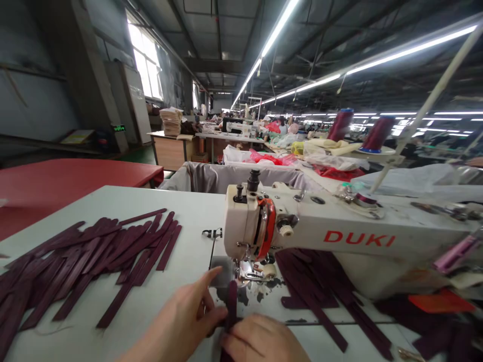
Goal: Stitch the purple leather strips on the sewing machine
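A dark maroon fabric strip (232,296) lies lengthwise just in front of the presser foot (251,272) of a white sewing machine (302,216). My right hand (262,339) closes over the near part of this strip, fingers curled on it. To its left is my left hand (192,311), its index finger stretched toward the needle plate (222,274) and its thumb apart from that finger, the tip at the strip's left edge. Its other fingers are partly hidden. The strip's lower end runs out of view beneath my right hand.
A loose pile of maroon strips (94,251) covers the table's left side. More strips (320,291) lie under the machine arm. Behind the table hangs a grey cloth-lined bin (207,176). Thread cones (341,125) stand at the back right; a red-topped table (75,181) is at left.
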The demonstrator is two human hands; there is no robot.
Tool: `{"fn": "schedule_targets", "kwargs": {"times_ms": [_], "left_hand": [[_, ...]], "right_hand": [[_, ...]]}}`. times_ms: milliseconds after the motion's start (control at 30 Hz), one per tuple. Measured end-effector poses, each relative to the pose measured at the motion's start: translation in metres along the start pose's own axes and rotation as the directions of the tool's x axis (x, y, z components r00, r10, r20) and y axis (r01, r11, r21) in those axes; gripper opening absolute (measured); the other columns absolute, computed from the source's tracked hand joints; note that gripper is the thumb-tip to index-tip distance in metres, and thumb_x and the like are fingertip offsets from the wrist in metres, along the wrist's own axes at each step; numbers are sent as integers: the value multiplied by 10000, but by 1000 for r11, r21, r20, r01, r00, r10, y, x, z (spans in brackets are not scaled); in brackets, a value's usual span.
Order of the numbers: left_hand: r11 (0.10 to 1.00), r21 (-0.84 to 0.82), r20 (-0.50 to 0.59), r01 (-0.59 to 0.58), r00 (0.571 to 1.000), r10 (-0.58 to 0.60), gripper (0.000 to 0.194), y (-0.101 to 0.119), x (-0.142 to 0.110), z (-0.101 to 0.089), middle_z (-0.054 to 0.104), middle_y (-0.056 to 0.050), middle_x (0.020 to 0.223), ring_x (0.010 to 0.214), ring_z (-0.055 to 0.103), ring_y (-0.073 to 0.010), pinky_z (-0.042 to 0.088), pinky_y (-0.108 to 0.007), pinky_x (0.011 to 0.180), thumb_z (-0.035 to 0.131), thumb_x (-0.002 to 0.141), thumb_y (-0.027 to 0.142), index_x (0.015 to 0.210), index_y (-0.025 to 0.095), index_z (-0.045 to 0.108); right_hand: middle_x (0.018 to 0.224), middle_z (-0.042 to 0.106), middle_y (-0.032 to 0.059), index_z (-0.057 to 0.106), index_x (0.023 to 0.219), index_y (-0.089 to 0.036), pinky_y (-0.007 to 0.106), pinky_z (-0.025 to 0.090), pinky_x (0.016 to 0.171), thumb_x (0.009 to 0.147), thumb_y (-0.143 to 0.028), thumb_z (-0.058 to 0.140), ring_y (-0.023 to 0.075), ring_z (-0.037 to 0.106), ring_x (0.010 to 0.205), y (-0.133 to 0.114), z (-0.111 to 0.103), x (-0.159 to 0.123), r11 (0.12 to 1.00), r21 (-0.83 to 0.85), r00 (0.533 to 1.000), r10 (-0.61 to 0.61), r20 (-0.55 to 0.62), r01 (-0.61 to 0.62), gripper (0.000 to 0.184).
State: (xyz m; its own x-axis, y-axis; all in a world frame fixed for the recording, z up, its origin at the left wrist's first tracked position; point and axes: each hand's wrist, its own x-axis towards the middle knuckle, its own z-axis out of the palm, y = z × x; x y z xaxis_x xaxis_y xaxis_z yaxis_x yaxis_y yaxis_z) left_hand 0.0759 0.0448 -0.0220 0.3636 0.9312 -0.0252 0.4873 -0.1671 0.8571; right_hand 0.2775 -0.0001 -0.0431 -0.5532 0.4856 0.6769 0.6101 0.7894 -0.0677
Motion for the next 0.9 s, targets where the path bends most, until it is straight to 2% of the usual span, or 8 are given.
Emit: {"fn": "schedule_targets", "kwargs": {"times_ms": [67,133,267,333,400,433,633,900], "left_hand": [[930,277,-137,-243,948,288,335,-3,-1,-7,693,-79,858,771,661,-241,525,-352,736,504,877,290,1158,198,662],[832,390,-122,-395,873,472,337,-10,-2,-7,696,-93,1017,908,679,-243,549,-342,815,441,899,202,1135,232,680],[601,500,-4,-623,693,721,589,-27,2,14,680,-77,1195,1065,665,-214,554,-289,938,446,799,73,1351,246,553],[486,546,10,-682,585,811,584,-34,9,27,678,-81,1223,1118,650,-211,527,-301,1011,417,846,67,1403,221,500],[438,551,10,-710,531,847,530,-39,16,37,680,-87,1234,1164,636,-213,499,-316,1062,378,921,97,1432,204,473],[447,537,7,-716,533,846,518,-41,19,40,680,-85,1240,1182,631,-215,493,-314,1073,369,946,117,1446,210,466],[600,483,-24,-638,676,737,507,-49,15,39,625,-49,1365,1261,599,-233,505,-268,1058,439,976,171,1469,282,485],[618,464,-2,-634,698,716,517,-42,16,36,641,-69,1335,1242,617,-232,515,-306,1052,460,931,126,1426,260,529]], "right_hand": [[653,677,5,698,844,-192,248,466,500,1076,-217,316,147,620,552,3,1,0,998,-64,1000,8,-5,-9,448],[666,679,11,703,859,-183,248,479,522,1076,-199,294,155,625,576,6,0,1,998,-65,1000,12,6,-11,464],[714,691,35,707,899,-151,252,503,556,1069,-175,301,167,619,613,14,-2,3,999,-40,998,-3,67,5,441],[757,707,48,706,918,-147,258,523,590,1069,-181,291,174,626,643,18,-3,3,1000,-27,995,7,98,-4,443],[792,720,55,705,937,-156,266,538,619,1070,-195,280,182,637,674,22,-2,0,1000,-17,993,28,117,-26,447],[799,723,54,706,950,-162,270,542,629,1068,-197,285,185,642,687,25,-1,-1,999,-15,991,39,126,-37,438],[758,717,43,722,925,-171,250,535,621,1052,-184,346,171,647,663,32,6,-6,997,-50,996,59,66,-56,397],[691,717,16,719,886,-166,241,518,529,1060,-145,301,150,593,545,32,6,3,999,-44,997,10,-80,-14,453]]}}
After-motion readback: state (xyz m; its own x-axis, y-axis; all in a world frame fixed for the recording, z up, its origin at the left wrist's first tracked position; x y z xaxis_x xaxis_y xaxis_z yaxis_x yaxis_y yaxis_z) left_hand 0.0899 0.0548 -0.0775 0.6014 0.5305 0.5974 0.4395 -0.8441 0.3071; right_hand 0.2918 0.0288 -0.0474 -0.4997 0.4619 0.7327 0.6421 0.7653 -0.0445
